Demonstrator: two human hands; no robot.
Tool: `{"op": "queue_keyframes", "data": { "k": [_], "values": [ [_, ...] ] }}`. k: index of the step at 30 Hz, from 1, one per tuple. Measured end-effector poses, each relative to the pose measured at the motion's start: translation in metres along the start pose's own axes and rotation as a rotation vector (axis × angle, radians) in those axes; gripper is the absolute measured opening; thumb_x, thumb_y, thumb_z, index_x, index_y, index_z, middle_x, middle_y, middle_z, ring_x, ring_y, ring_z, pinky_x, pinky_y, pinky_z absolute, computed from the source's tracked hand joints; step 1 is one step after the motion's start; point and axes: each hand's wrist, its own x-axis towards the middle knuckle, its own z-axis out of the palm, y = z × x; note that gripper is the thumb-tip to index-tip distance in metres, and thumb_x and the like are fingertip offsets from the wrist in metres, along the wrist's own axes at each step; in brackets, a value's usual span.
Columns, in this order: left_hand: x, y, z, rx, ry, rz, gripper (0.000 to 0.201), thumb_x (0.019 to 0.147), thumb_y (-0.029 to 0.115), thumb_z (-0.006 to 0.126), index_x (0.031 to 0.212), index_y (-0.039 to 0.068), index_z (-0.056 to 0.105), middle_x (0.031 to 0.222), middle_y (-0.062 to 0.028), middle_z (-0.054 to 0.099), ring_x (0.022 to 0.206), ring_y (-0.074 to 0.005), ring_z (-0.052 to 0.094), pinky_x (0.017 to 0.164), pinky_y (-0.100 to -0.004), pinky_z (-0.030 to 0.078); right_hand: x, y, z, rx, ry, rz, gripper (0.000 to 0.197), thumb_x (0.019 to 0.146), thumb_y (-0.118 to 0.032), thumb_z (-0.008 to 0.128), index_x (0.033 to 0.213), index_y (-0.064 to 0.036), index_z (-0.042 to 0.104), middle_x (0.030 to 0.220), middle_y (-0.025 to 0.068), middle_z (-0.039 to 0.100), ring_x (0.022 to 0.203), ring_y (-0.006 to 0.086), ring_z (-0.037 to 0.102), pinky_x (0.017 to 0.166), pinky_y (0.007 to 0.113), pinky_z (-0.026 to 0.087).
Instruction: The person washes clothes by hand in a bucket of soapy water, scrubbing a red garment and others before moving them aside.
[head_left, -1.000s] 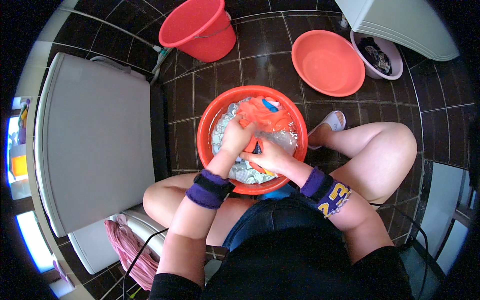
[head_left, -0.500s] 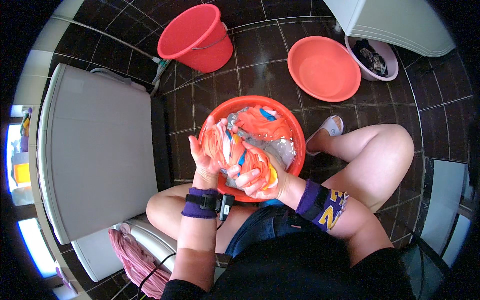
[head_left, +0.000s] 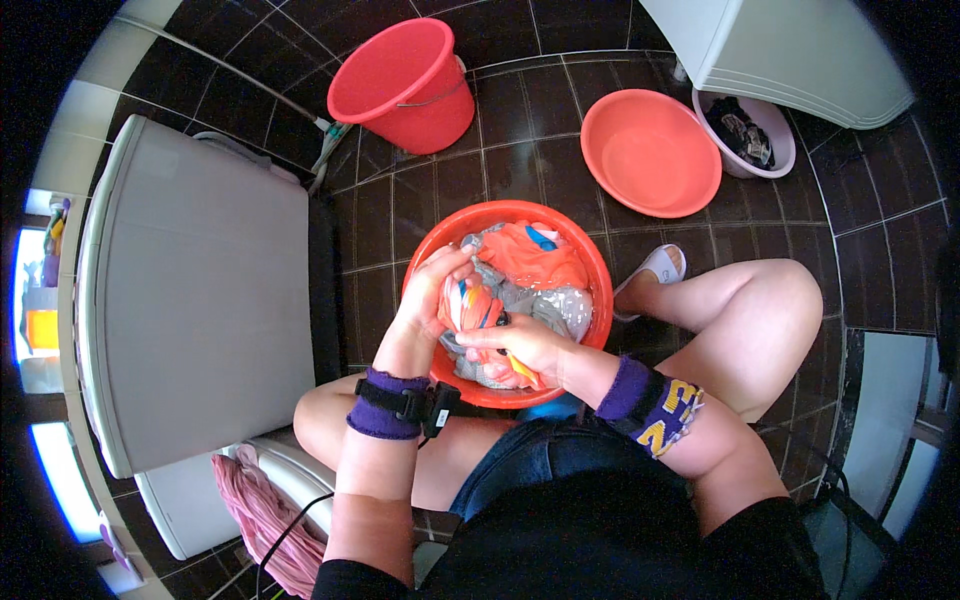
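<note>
Over a red-orange basin between my knees, both hands grip a bunched orange garment with blue, white and yellow stripes. My left hand wraps its upper left end, fingers curled over it. Around the lower part, my right hand is closed with its thumb pointing left; a yellow edge of cloth sticks out beneath it. Inside the basin, more orange cloth with a blue patch lies at the far side. Wet grey cloth and whitish bubbles surround it.
A red bucket stands at the far left. Far right are an orange-red basin and a pale basin holding dark cloth, under a white cabinet-like unit. A large white appliance stands left; pink cloth hangs near it.
My hands have come closer together, with the garment squeezed into a smaller bunch. The left hand's spread fingers have curled over it. The whole view has shifted slightly.
</note>
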Motion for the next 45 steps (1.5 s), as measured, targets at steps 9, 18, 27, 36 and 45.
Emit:
{"op": "queue_keyframes", "data": {
  "k": [9,18,27,36,45],
  "values": [
    [0.036,-0.035,-0.025,0.787,0.304,0.259,0.024,0.079,0.010,0.065,0.060,0.008,0.050,0.057,-0.0020,0.053,0.049,-0.0131,0.051,0.048,-0.0274,0.042,0.049,0.040,-0.041,-0.630,0.365,-0.373,0.027,0.078,-0.023,0.069,0.098,-0.0066,0.059,0.079,0.0054,0.063,0.067,0.0151,0.059,0.061,0.031,0.046],
    [0.050,-0.048,-0.011,1.199,0.557,0.310,0.012,0.072,0.012,0.062,0.076,0.002,0.067,0.074,-0.0189,0.066,0.072,-0.0321,0.066,0.069,-0.0399,0.053,0.060,0.031,-0.059,-1.071,0.583,-0.233,0.046,0.077,-0.039,0.067,0.110,-0.0080,0.059,0.096,0.0160,0.067,0.093,0.0301,0.064,0.080,0.040,0.049],
    [0.101,-0.017,-0.060,0.357,0.319,0.280,0.025,0.082,0.025,0.066,0.065,0.008,0.058,0.060,-0.0027,0.059,0.056,-0.0160,0.056,0.057,-0.0320,0.047,0.092,-0.012,-0.075,-1.082,0.510,-0.572,0.041,0.084,-0.034,0.066,0.111,-0.0049,0.054,0.092,0.0075,0.063,0.073,0.0131,0.062,0.047,0.029,0.051],
    [0.101,0.073,-0.065,-0.308,0.071,0.218,0.056,0.090,0.058,0.041,0.117,0.010,0.049,0.110,-0.0114,0.060,0.100,-0.0240,0.058,0.086,-0.0442,0.048,0.109,-0.112,-0.025,-0.365,0.309,-0.293,0.035,0.094,-0.033,0.052,0.115,-0.0052,0.052,0.099,0.0082,0.062,0.077,0.0181,0.064,0.061,0.035,0.056],
    [0.128,0.134,-0.068,-0.124,0.112,0.315,0.062,0.092,0.055,0.037,0.138,0.014,0.030,0.135,-0.0066,0.044,0.119,-0.0241,0.044,0.097,-0.0464,0.035,0.227,-0.209,0.001,-0.320,0.335,-0.522,0.035,0.094,-0.034,0.049,0.118,-0.0075,0.050,0.104,0.0086,0.062,0.084,0.0195,0.063,0.062,0.034,0.054]
  ]
}}
